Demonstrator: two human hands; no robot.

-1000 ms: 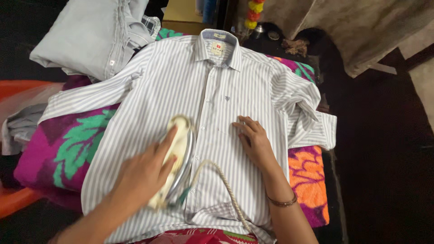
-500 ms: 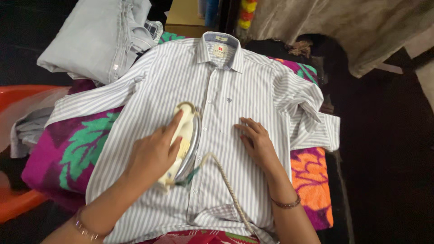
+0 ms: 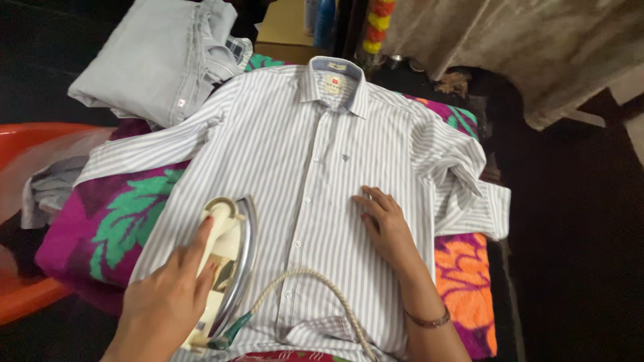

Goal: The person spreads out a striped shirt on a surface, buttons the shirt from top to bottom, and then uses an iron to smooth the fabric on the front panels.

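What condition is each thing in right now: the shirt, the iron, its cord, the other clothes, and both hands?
Striped shirt: spread flat, face up, buttoned, right sleeve folded over.
Iron: resting on the shirt's left side, tilted on edge.
Cord: looped over the shirt's lower part.
Left hand: gripping the iron's handle.
Right hand: pressed flat on the shirt, fingers spread.
Grey garments: folded, stacked at upper left.
Floral cloth: spread beneath the shirt.
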